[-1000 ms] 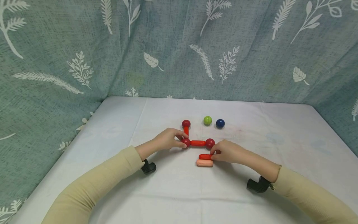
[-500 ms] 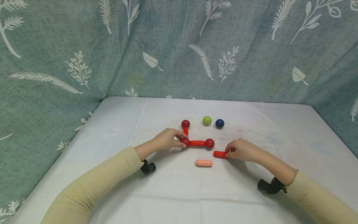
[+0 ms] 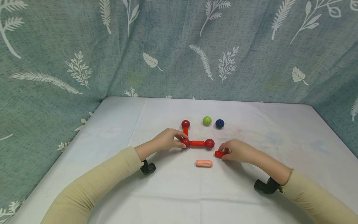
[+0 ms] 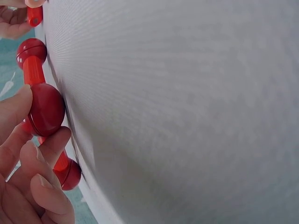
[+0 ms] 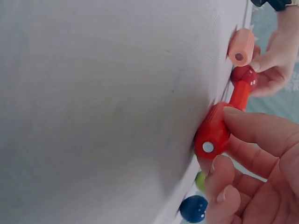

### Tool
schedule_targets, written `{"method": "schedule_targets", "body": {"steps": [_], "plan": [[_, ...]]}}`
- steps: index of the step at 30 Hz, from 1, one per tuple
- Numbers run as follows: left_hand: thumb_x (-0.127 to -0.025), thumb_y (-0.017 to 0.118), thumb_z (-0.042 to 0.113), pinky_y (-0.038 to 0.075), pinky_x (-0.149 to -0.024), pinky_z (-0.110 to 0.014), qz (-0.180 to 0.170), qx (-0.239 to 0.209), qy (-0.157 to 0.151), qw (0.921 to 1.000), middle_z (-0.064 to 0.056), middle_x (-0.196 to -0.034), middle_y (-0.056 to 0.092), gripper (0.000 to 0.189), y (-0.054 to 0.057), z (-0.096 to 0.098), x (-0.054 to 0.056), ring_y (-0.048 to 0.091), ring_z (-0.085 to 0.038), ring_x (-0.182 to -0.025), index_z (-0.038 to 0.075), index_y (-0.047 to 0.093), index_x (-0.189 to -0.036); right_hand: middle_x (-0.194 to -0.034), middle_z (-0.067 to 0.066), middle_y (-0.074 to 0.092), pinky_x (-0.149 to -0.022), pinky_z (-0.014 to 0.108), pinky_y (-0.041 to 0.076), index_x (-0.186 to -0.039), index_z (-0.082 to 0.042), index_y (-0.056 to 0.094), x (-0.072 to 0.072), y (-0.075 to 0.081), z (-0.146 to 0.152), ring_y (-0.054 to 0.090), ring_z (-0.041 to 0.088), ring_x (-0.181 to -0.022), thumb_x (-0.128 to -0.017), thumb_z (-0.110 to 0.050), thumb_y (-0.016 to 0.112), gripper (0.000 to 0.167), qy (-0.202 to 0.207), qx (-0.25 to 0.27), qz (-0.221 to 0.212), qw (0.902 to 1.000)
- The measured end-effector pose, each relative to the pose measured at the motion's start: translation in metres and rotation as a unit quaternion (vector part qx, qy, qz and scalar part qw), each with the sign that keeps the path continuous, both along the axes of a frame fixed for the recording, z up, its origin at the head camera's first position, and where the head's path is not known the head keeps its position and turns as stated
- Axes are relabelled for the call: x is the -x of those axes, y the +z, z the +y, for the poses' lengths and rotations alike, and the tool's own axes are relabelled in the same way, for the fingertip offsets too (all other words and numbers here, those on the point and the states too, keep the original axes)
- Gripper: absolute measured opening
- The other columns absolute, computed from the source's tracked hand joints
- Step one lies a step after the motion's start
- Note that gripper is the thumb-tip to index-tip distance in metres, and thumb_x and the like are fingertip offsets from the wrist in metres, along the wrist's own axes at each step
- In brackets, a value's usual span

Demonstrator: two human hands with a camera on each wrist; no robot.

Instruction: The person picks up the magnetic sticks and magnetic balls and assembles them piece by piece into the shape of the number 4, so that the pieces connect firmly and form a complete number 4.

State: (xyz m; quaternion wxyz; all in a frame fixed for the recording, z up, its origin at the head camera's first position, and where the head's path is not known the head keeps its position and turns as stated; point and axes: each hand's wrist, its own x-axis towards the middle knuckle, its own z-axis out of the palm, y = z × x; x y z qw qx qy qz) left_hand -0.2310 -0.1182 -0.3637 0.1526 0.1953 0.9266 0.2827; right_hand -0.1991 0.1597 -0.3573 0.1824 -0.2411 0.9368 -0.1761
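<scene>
The left hand (image 3: 167,139) pinches the corner ball (image 4: 48,109) between thumb and finger, its other fingers loosely bent. From this red ball one rod (image 3: 185,132) runs away from the person to the far ball (image 3: 185,124), and a second rod (image 3: 197,143) runs rightward to the right ball (image 3: 209,143), so the red pieces form an L on the white worktop (image 3: 167,193). The right hand (image 3: 236,151) pinches a loose rod (image 3: 218,154), also red, just beside the right ball and a little nearer the person, apart from it; the right wrist view shows a round pale dot on its end. A peach rod (image 3: 204,163) lies nearer the person, to the left of the loose rod. Beyond the L, the green ball (image 3: 207,120) and the blue ball (image 3: 219,123) sit near each other, the blue one further right. Behind the worktop hangs a leaf-patterned curtain (image 3: 173,62).
</scene>
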Motion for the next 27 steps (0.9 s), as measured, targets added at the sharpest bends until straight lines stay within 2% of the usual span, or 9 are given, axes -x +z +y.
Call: {"method": "schedule_targets", "body": {"steps": [6,11,20,27], "plan": [[-0.076,0.075,0.024,0.045,-0.062,-0.025,-0.004,0.0,0.006,1.0,0.002,-0.096,0.067,0.036,-0.001,0.0,0.001,0.055,-0.012,-0.085,0.02,0.066,-0.111,-0.076,0.001,0.058,-0.059,0.024,0.044,-0.117,-0.007,0.058,0.002,-0.002,0.002,0.05,0.013,-0.065,-0.08,-0.014,0.069,0.039,-0.052,0.004,-0.021,0.9984],[-0.076,0.075,0.023,0.044,-0.06,-0.024,-0.007,0.001,0.01,0.9999,0.002,-0.097,0.067,0.035,-0.002,0.0,0.001,0.055,-0.013,-0.084,0.021,0.066,-0.11,-0.076,0.002,0.056,-0.057,0.025,0.042,-0.121,-0.006,0.055,0.004,-0.004,0.006,0.049,0.014,-0.065,-0.082,-0.015,0.066,0.042,-0.069,0.01,-0.025,0.9973],[-0.076,0.075,0.024,0.044,-0.064,-0.024,-0.002,0.002,0.009,1.0,0.003,-0.096,0.067,0.035,-0.003,0.0,0.002,0.055,-0.013,-0.086,0.021,0.067,-0.11,-0.079,0.005,0.056,-0.055,0.025,0.045,-0.121,-0.006,0.054,0.007,-0.003,0.008,0.051,0.015,-0.063,-0.083,-0.018,0.065,0.041,-0.096,0.025,-0.066,0.9928],[-0.076,0.075,0.024,0.044,-0.064,-0.024,-0.002,0.005,0.01,0.9999,0.003,-0.096,0.066,0.035,-0.003,0.001,0.003,0.054,-0.013,-0.086,0.022,0.067,-0.109,-0.084,0.008,0.057,-0.055,0.025,0.045,-0.119,-0.006,0.053,0.014,-0.004,0.009,0.051,0.016,-0.059,-0.084,-0.02,0.064,0.039,-0.138,0.042,-0.103,0.9841]]}}
